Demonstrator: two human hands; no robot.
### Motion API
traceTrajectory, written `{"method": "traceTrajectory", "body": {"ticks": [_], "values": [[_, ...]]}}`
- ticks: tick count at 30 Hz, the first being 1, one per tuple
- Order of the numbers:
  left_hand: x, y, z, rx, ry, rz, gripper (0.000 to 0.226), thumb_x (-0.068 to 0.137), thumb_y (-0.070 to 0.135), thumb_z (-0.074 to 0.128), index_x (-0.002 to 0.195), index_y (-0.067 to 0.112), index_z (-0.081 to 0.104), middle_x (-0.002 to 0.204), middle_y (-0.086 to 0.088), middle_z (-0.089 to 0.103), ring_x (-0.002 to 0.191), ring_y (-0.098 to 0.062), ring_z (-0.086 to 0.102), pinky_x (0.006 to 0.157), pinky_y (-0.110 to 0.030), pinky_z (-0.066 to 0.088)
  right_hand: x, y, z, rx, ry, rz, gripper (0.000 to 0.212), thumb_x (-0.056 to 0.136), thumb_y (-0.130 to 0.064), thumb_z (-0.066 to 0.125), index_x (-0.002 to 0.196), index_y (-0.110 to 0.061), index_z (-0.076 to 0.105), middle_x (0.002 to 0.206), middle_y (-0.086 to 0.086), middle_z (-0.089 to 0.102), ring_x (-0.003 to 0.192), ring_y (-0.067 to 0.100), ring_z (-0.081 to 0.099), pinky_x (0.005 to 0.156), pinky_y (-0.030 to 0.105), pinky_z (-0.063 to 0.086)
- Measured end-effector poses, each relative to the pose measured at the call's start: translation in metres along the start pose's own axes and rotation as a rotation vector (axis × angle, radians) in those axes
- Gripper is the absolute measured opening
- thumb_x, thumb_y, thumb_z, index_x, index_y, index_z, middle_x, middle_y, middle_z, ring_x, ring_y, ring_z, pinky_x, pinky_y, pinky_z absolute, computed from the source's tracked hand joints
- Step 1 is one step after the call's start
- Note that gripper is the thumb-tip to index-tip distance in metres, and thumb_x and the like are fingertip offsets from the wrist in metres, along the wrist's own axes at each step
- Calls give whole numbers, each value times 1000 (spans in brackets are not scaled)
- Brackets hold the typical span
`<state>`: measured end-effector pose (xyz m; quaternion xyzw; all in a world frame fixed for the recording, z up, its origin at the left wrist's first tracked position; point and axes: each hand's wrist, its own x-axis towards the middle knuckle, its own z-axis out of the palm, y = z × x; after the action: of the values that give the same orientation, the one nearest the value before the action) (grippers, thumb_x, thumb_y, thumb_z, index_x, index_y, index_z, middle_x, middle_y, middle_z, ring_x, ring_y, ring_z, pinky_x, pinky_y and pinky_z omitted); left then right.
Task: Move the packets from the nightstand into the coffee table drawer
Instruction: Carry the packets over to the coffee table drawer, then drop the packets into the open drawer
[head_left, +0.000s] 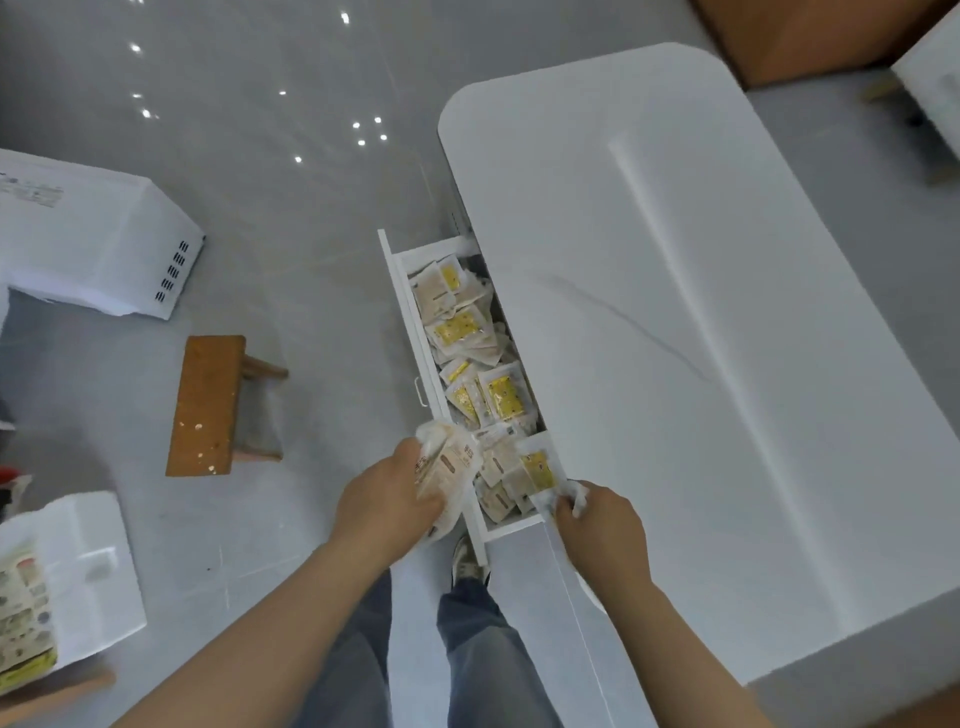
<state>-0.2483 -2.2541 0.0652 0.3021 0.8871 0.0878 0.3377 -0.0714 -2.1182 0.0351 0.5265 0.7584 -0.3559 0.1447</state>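
Note:
The white coffee table (675, 312) has its side drawer (402, 291) pulled open, and several white and yellow packets (467, 332) lie piled inside it. My left hand (387, 491) grips a bunch of beige packets (447, 467) over the drawer's near end. My right hand (600, 525) pinches the edge of a white and yellow packet (537, 467) just above the drawer's near corner. Both hands are close together at the near end of the drawer.
A small wooden stool (208, 405) stands on the grey floor to the left. White boxes sit at the far left (88, 239) and at the lower left (88, 571). A brown cardboard box (810, 36) is at the top right. My legs and a shoe (467, 564) are below the drawer.

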Motion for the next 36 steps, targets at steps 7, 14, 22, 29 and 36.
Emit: {"method": "traceTrajectory", "body": {"ticks": [7,14,22,29,36], "values": [[90,-20,40,98,-59,110,33,88,34,53,113,18,39,89,4,54,77,-20,54,61,-30,40,55,18,60,64,-21,169,24,96,-17,49,97,-1,67,97,17,67,95,31,63,84,37,46],[172,-34,92,173,-70,207,39,86,31,54,119,14,42,81,5,49,71,-20,48,58,-29,35,109,29,121,-197,20,173,35,99,-35,37,96,-16,66,87,2,69,79,16,65,69,26,53],[238,-35,134,169,-70,288,34,86,25,54,115,11,42,66,5,47,64,-22,51,53,-29,33,151,42,158,-250,61,161,29,100,-30,36,114,-31,61,68,-9,53,65,11,57,58,24,51],[264,-30,151,245,-43,346,36,88,24,54,119,12,40,62,7,42,60,-21,48,46,-25,25,166,41,170,-242,73,186,38,99,-36,33,136,-37,43,110,-4,65,89,16,64,71,30,52],[285,-33,153,189,-57,397,26,93,21,54,110,7,40,80,-8,56,74,-30,59,57,-33,37,178,41,179,-128,142,178,49,99,-25,42,146,-30,28,129,-1,56,106,19,61,79,34,54]]}}
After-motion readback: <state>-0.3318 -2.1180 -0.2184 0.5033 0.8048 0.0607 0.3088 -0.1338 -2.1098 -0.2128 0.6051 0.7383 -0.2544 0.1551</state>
